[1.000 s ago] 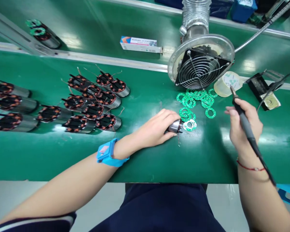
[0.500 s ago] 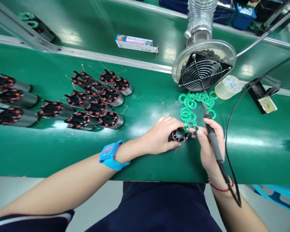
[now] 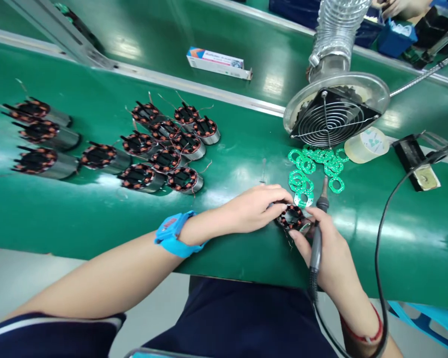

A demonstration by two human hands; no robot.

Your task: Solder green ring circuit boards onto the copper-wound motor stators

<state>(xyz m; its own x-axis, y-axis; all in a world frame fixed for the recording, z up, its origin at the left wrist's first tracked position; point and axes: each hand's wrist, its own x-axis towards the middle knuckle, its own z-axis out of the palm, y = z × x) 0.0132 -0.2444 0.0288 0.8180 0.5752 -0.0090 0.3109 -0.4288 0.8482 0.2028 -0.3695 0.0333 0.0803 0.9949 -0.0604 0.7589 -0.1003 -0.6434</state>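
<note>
The green tabletop [image 3: 242, 164] carried a group of wound cores [image 3: 166, 160] at left and a cluster of green rings [image 3: 323, 156] below a round-grilled fan [image 3: 326, 119]. The held core [image 3: 293, 225] was found between both hands, near the tabletop's front edge, its wound end facing up and its loose wires hanging toward that edge. The fingers of the left hand [image 3: 252, 209] were closed on its left side. The right hand [image 3: 332, 251] gripped a soldering iron [image 3: 316, 246], tip pointing away; its thumb and forefinger were narrowly parted at the core's right side, contact partly hidden. A tape roll [image 3: 362, 146] stood beside the rings.
</note>
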